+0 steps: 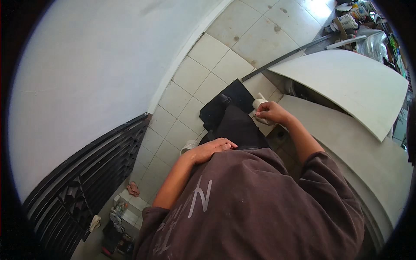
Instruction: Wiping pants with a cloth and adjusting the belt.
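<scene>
My left hand [214, 149] lies flat against the front of my dark shirt, its fingers stretched out and holding nothing. Out to the right, my right hand [272, 113] has its fingers curled together in a pinch; whatever is between them is too small to make out. Just beyond and under it stands a whitish container [258, 103] with a stick-like piece poking up. A pale object [262, 121], partly covered by the hand, sits directly below the fingers. Between my legs and the tiles is a flat black square board or mat [210, 113].
White panels [342, 78] lean along the right, with a dark metal bar [286, 58] beside them. Clutter and plastic bags [372, 43] fill the far right. A black slatted gate [86, 186] and white wall bound the left. A white bucket [189, 146] stands near my left wrist.
</scene>
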`<state>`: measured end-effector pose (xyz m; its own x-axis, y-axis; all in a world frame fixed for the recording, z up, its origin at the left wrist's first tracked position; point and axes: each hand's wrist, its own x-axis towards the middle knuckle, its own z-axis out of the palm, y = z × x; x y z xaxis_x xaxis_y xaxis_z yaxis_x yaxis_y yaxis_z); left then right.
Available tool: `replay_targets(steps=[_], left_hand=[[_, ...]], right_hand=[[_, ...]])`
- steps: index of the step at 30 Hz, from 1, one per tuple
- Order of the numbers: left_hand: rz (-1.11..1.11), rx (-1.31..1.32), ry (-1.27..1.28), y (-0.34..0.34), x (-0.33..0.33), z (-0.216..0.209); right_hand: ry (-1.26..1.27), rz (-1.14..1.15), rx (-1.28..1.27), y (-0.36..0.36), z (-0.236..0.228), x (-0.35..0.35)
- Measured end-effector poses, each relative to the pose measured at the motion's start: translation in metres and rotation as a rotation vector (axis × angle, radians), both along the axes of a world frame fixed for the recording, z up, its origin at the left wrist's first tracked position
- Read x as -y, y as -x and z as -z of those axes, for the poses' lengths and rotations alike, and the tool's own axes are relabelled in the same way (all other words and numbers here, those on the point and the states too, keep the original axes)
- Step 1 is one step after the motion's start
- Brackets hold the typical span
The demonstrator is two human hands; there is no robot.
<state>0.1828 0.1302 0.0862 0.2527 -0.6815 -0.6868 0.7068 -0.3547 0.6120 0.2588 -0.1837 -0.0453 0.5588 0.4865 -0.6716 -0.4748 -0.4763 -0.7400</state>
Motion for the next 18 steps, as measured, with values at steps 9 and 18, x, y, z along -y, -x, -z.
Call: replay_targets(steps=[9, 18], left_hand=[[0.136, 0.081, -0.056, 0.025, -0.021, 0.003], [-0.083, 0.508, -0.417, 0.066, -0.03, 0.053]], right_hand=[[-0.056, 0.14, -0.101, 0.079, -0.054, -0.03], [0.12, 0.161, 0.308, 0.093, -0.078, -0.097]])
